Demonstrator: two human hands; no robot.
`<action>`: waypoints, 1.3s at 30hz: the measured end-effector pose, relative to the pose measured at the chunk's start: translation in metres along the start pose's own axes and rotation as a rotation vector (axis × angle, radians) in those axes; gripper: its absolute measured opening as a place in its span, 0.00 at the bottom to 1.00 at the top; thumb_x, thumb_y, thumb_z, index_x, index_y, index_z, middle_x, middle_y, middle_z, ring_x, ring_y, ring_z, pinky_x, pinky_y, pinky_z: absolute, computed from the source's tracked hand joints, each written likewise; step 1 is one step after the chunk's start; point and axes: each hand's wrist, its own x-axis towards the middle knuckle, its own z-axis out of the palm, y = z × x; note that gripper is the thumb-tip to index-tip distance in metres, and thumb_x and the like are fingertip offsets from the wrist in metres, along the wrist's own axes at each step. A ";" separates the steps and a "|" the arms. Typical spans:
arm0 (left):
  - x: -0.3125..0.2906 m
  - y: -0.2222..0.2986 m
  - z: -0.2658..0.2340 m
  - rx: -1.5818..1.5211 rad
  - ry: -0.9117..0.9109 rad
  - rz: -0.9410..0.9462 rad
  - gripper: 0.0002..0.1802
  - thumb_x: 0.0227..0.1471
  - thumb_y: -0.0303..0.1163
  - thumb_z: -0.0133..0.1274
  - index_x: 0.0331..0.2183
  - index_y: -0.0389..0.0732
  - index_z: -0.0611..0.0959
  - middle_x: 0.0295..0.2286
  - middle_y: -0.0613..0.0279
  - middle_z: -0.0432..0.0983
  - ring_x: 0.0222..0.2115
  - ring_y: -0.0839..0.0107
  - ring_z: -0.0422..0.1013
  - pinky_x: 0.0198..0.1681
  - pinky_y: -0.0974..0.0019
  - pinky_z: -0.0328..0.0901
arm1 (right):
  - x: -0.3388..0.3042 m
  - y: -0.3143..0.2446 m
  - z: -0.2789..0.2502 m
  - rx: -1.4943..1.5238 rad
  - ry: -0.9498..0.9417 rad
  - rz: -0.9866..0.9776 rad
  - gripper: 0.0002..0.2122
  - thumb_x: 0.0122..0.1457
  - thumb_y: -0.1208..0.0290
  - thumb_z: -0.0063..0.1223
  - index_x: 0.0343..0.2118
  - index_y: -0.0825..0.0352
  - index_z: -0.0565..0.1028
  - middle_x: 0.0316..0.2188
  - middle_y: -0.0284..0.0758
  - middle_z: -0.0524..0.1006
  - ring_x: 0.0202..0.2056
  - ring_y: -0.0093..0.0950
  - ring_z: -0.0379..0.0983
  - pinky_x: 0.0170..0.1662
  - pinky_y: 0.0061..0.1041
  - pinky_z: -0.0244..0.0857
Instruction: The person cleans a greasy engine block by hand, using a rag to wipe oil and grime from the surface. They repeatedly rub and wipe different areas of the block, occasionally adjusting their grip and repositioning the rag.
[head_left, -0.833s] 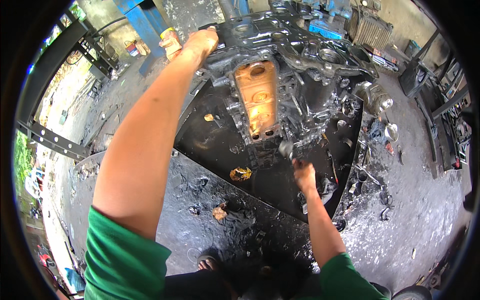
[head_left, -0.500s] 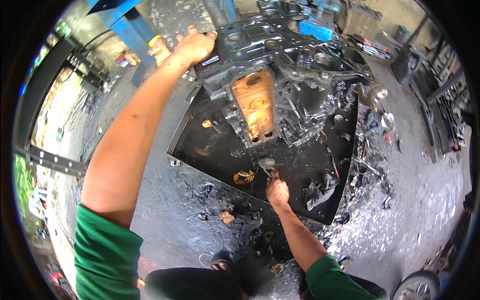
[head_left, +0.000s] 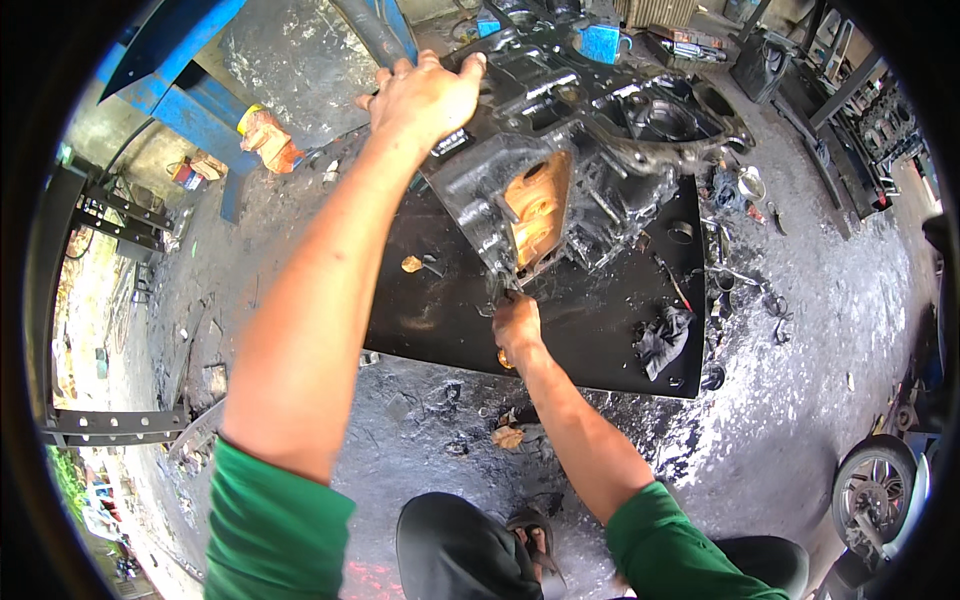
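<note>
A dark, wet-looking engine block [head_left: 475,205] rises over a black metal tray [head_left: 590,345], with an orange-brown inner surface [head_left: 538,212] showing through its opening. My left hand [head_left: 425,100] grips the block's upper left edge, fingers hooked over it and thumb apart. Low in front of the block, my right hand [head_left: 517,328] is closed around a small tool whose greyish head [head_left: 508,284] meets the block's lower end; its exact kind is hidden by my fingers and the block.
A crumpled dark rag [head_left: 664,340] and a red-tipped thin rod [head_left: 674,282] lie in the tray's right part. Blue steel posts [head_left: 205,95] stand at the far left. Loose metal parts [head_left: 735,275] litter the oily floor on the right, with a wheel [head_left: 875,492] at lower right.
The block has tipped, so its orange-brown surface looks narrower. My right hand has moved up and left, bringing the tool from over the tray to the block's lower end. The view has shifted too.
</note>
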 end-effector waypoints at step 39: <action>0.002 -0.017 -0.008 -0.065 0.017 0.274 0.39 0.59 0.58 0.38 0.51 0.28 0.74 0.50 0.42 0.73 0.55 0.49 0.64 0.59 0.48 0.53 | -0.105 -0.014 0.077 -0.701 0.657 -0.616 0.18 0.63 0.65 0.47 0.55 0.62 0.72 0.39 0.51 0.78 0.44 0.50 0.75 0.48 0.41 0.70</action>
